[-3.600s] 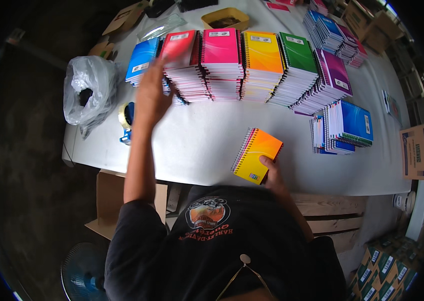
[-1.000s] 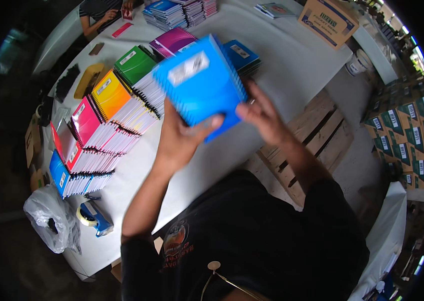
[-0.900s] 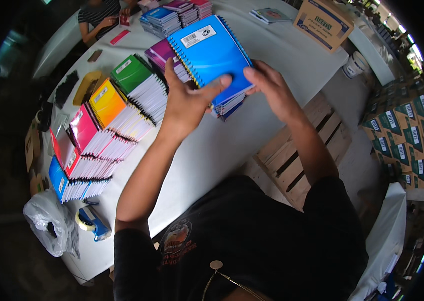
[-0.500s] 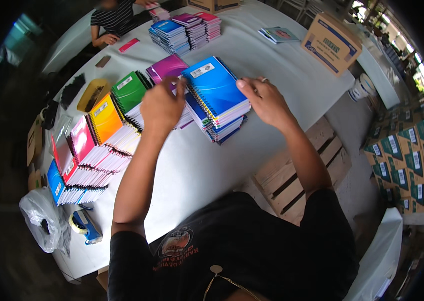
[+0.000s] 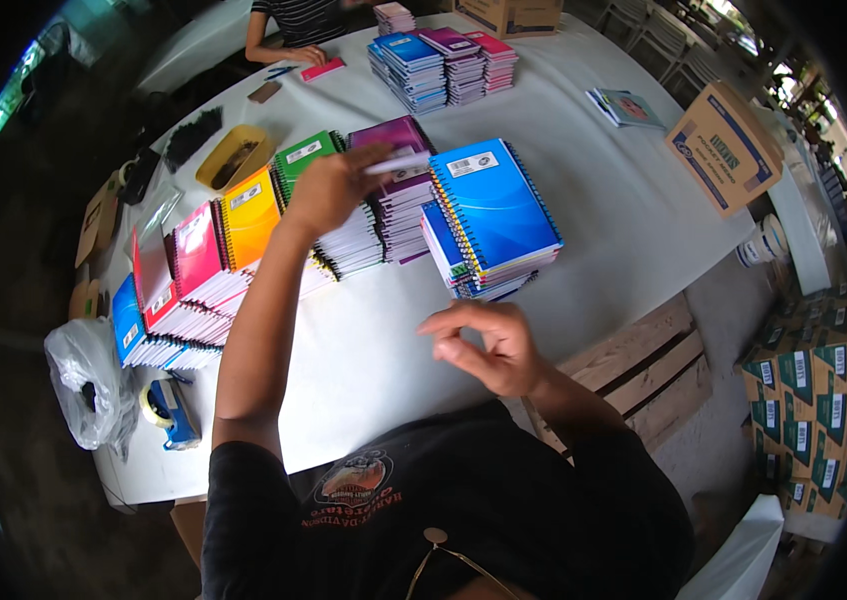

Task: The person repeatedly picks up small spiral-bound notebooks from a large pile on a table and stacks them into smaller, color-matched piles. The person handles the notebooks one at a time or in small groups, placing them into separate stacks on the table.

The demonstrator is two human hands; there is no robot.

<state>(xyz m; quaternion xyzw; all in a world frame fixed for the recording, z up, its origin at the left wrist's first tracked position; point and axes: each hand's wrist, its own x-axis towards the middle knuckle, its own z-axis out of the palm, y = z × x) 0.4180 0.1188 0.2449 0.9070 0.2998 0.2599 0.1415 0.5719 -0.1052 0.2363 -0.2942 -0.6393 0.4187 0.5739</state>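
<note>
By the look of it, the work is sitting partway along. A blue-topped pile of spiral notebooks is lying toward the right edge of the bench, with yellow coils showing among its layers, so mixed sets seem to be building up there. Much appears to be left: the blue stack, red stack, pink stack, yellow stack, green stack and purple stack are all standing in a curved row, running from the left edge across to just beside the pile. More notebook stacks are waiting near the far edge.

The left hand is reaching over the green and purple stacks; it is blurring, and I cannot tell whether its fingers are gripping anything. The right hand is hanging empty between the pile and the near edge, fingers loosely curling and thumb apart from them.

Half a second ago the right hand was at the pile's right side; now it is drawing back toward the near edge, well clear of the notebooks. About a second ago both hands were holding a blue-covered bundle; now neither is touching the pile, and a blue cover is resting on top.
</note>
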